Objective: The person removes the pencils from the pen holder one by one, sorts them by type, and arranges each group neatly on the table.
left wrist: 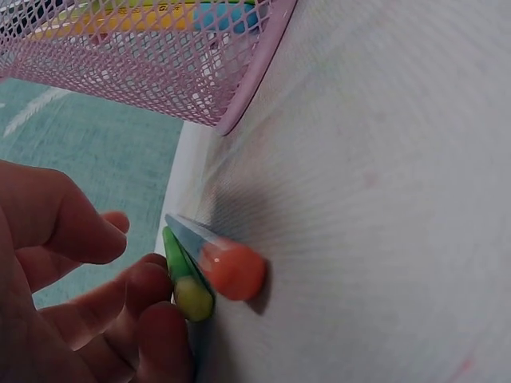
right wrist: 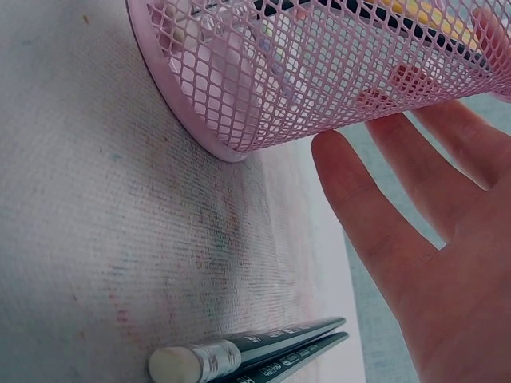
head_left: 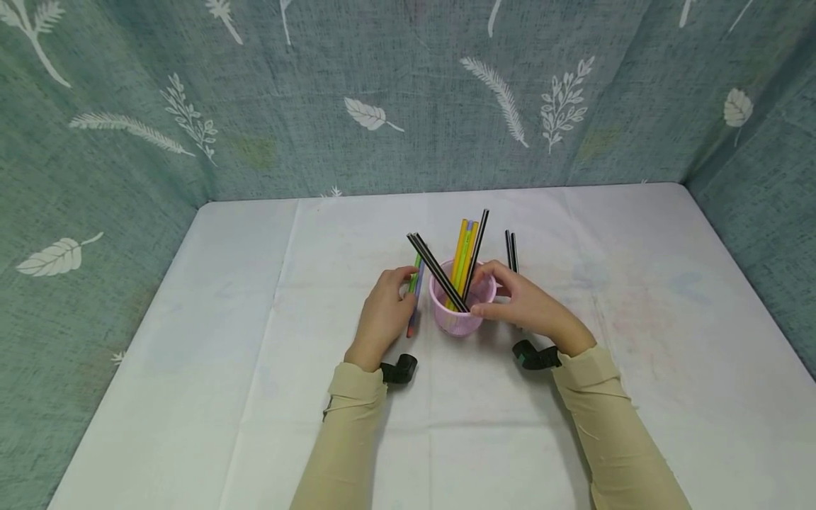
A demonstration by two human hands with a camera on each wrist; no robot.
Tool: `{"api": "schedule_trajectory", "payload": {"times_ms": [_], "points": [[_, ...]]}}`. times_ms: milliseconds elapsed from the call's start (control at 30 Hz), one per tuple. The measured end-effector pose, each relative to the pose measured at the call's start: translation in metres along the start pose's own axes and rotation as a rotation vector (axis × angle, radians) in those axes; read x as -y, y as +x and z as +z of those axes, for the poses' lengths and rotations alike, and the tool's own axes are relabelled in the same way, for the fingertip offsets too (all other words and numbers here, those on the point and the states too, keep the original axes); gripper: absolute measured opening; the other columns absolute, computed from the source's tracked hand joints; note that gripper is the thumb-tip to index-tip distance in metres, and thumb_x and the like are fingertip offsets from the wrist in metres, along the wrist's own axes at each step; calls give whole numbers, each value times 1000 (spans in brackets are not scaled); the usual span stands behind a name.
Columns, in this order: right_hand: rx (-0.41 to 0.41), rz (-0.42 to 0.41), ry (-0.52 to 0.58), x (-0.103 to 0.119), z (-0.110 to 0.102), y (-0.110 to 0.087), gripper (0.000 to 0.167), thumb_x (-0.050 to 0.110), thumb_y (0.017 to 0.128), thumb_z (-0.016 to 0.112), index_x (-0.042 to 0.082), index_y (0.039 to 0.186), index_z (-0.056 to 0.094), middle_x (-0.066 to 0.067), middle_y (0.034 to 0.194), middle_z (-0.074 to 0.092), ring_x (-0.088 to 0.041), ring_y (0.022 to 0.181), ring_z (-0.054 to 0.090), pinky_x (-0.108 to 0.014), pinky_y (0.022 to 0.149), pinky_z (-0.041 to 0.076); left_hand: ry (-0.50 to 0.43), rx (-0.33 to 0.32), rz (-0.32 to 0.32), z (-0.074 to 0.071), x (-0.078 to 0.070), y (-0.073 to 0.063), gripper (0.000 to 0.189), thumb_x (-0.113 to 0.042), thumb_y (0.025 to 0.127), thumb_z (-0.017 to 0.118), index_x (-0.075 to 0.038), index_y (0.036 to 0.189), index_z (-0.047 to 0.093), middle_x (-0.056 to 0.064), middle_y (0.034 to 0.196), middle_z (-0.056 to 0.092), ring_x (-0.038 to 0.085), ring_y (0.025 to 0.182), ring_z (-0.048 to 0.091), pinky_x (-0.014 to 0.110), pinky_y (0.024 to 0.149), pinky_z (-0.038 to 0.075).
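Your left hand [head_left: 381, 312] is at two pencils, your right hand [head_left: 534, 303] on the cup [head_left: 457, 324].
Left of the cup, your left fingers are loosely bent, touching the green pencil [left wrist: 188, 279]; the blue pencil [left wrist: 231, 267] lies just beside it. Inside the cup, yellow pencils [head_left: 460, 248] and dark pencils [head_left: 436, 273] stand tilted. At the cup's right side, your right fingers and thumb curve round it; a black pair [head_left: 512, 248] lies right of the cup, partly behind that hand.
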State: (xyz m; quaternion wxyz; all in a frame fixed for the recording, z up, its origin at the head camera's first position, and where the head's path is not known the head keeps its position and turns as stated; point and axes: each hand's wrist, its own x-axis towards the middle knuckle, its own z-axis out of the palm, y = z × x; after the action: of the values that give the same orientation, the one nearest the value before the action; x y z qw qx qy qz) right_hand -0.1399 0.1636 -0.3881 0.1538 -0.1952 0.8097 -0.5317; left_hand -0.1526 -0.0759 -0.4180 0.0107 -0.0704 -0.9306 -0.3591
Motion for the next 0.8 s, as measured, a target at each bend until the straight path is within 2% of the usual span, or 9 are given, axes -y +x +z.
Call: {"api": "schedule_trajectory", "payload": {"times_ms": [400, 800], "points": [[1, -7, -3, 0, 0, 1, 45, 26, 78, 69, 7, 111, 46, -8, 117, 46, -19, 117, 36, -47, 97, 28, 16, 17, 4, 0, -1, 1, 41, -12, 83, 49, -17, 124, 50, 3, 112, 54, 17, 98, 51, 35, 84, 41], [-2, -8, -6, -2, -1, 1, 48, 32, 76, 70, 8, 111, 47, -2, 115, 45, -16, 116, 37, -45, 97, 29, 17, 16, -8, 1, -1, 1, 39, -14, 84, 49, -17, 123, 50, 3, 113, 54, 18, 103, 50, 36, 88, 40]]}}
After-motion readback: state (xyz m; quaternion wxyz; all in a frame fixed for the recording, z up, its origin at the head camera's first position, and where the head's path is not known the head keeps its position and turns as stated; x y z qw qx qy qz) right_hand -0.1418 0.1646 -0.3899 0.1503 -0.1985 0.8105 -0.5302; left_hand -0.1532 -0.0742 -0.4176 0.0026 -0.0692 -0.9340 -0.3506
